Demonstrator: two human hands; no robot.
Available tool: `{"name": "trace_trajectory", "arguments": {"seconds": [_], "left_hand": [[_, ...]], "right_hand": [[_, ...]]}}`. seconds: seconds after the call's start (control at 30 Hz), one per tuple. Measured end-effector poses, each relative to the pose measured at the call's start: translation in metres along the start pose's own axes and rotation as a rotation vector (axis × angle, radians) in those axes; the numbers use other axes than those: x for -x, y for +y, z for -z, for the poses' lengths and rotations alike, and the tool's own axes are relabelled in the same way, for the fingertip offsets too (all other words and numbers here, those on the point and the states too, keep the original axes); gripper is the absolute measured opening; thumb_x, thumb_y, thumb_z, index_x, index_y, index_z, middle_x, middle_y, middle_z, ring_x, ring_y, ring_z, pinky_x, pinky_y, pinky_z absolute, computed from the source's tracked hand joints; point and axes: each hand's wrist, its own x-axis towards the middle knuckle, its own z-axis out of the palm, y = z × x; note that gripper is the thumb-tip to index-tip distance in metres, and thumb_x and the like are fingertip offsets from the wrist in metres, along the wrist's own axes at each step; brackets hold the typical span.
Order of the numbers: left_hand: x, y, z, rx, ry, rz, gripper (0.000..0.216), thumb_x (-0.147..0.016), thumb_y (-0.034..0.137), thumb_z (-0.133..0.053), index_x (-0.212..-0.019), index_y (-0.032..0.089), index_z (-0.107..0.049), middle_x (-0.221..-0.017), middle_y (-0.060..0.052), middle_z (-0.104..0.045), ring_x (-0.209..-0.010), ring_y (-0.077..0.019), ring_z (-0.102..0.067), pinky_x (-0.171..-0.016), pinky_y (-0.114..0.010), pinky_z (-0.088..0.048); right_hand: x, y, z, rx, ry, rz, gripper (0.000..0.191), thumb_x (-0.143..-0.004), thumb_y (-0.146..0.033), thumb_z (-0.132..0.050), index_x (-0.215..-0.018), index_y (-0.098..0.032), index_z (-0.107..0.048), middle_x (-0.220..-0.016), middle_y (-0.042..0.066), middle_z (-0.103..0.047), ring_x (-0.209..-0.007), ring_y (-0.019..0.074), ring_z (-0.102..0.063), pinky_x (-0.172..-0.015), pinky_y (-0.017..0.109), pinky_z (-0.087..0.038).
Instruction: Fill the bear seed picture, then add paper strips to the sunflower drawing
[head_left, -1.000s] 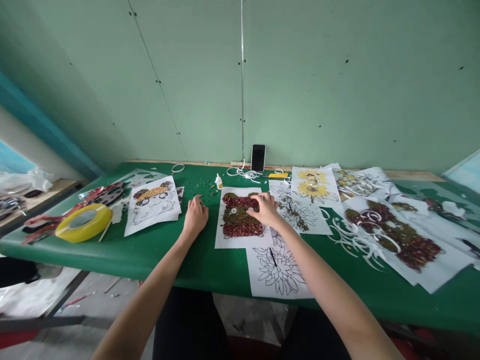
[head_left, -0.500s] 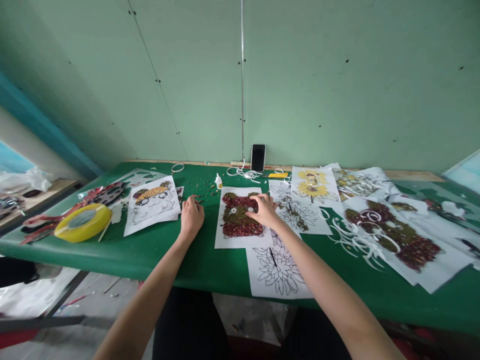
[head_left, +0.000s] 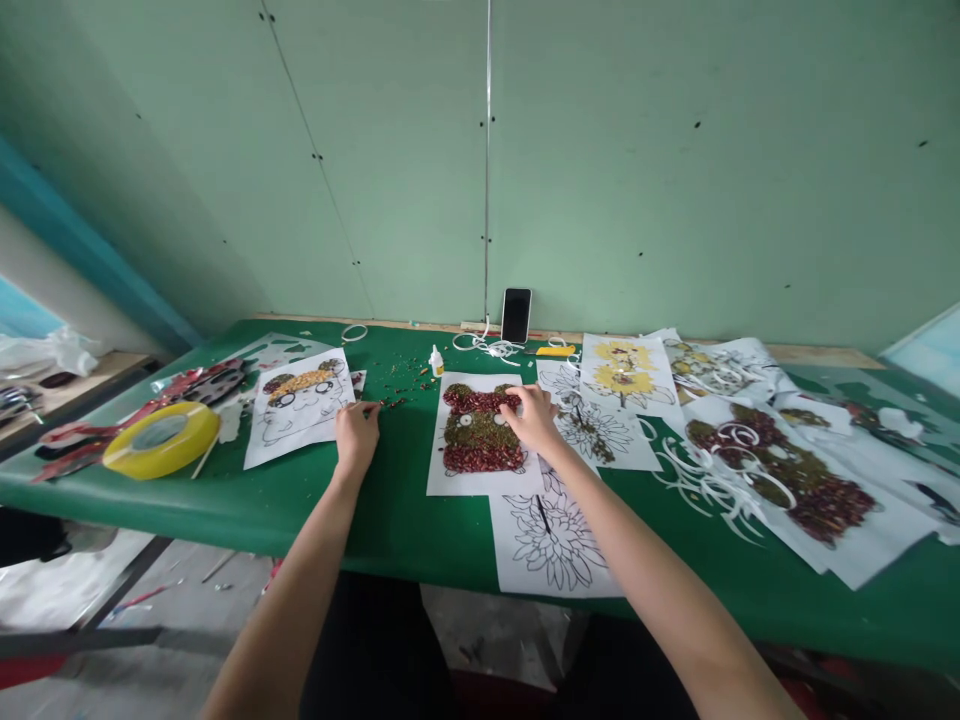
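In front of me lies a sheet with a bear-like picture (head_left: 480, 455) covered in dark red beans and green seeds. My right hand (head_left: 534, 418) rests at its upper right, fingers bent, with thumb and forefinger slightly apart over the red band. Nothing shows between them. My left hand (head_left: 358, 435) is off to the left, its thumb and forefinger pinched beside a few loose red beans (head_left: 394, 402); whatever is in the pinch is too small to make out. Near that hand lies a partly filled hamster drawing (head_left: 300, 420). A small glue bottle (head_left: 436, 363) stands behind the bear sheet.
A roll of yellow tape (head_left: 161, 440) lies at the left. A phone (head_left: 517, 315) leans on the wall, near a yellow cutter (head_left: 555, 351). Flower drawings (head_left: 555, 545), white paper strips (head_left: 712, 485) and another seed picture (head_left: 806, 480) cover the right side.
My left hand has shifted left, its fingers now pinched near the loose beans. My right hand has drawn slightly up and right, its thumb closer to the forefinger.
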Motion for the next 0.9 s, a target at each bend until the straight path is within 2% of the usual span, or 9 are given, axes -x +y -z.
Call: {"name": "trace_trajectory", "arguments": {"seconds": [0.1,0.3,0.53,0.77,0.9], "left_hand": [[-0.002,0.002,0.003,0.031,-0.037,-0.04,0.029,-0.094,0.039,-0.062,-0.094,0.019,-0.083,-0.098,-0.015,-0.081,-0.094,-0.0319,-0.072,-0.1,-0.049,-0.056],[0.003,0.005,0.012,0.16,-0.261,-0.21,0.033,-0.095,0.051,-0.067,-0.091,0.024,-0.086,-0.102,-0.01,-0.081,-0.101,-0.03,-0.072,-0.1,-0.046,-0.059],[0.005,0.008,0.009,0.15,-0.298,-0.278,0.035,-0.093,0.059,-0.073,-0.093,0.026,-0.086,-0.101,-0.01,-0.078,-0.1,-0.0298,-0.069,-0.097,-0.048,-0.061],[0.009,0.018,0.007,0.136,-0.296,-0.362,0.018,-0.097,0.035,-0.07,-0.087,0.025,-0.081,-0.098,-0.01,-0.075,-0.101,-0.0296,-0.067,-0.099,-0.047,-0.058],[0.009,0.028,0.005,0.096,-0.315,-0.441,0.019,-0.1,0.026,-0.062,-0.087,0.023,-0.076,-0.099,-0.011,-0.074,-0.102,-0.0303,-0.066,-0.105,-0.05,-0.053]], "right_hand": [[0.0,0.0,0.0,-0.017,0.006,-0.016,0.04,-0.101,-0.054,-0.054,-0.129,-0.03,-0.069,-0.138,0.014,-0.06,-0.134,0.0411,-0.049,-0.109,0.062,-0.039],[0.0,-0.002,0.0,-0.074,0.011,-0.023,0.037,-0.103,-0.053,-0.05,-0.119,-0.029,-0.074,-0.133,0.013,-0.063,-0.132,0.0398,-0.05,-0.108,0.061,-0.038],[0.001,-0.005,0.005,-0.072,0.011,-0.023,0.038,-0.106,-0.053,-0.046,-0.113,-0.03,-0.075,-0.128,0.012,-0.065,-0.127,0.0375,-0.052,-0.104,0.055,-0.041],[0.001,-0.004,0.009,-0.123,0.012,-0.038,0.039,-0.108,-0.052,-0.043,-0.108,-0.029,-0.074,-0.129,0.012,-0.065,-0.127,0.0371,-0.052,-0.103,0.053,-0.042],[0.0,-0.003,0.008,-0.138,0.009,-0.045,0.039,-0.108,-0.052,-0.044,-0.108,-0.029,-0.074,-0.13,0.012,-0.064,-0.129,0.0381,-0.051,-0.104,0.055,-0.041]]}}
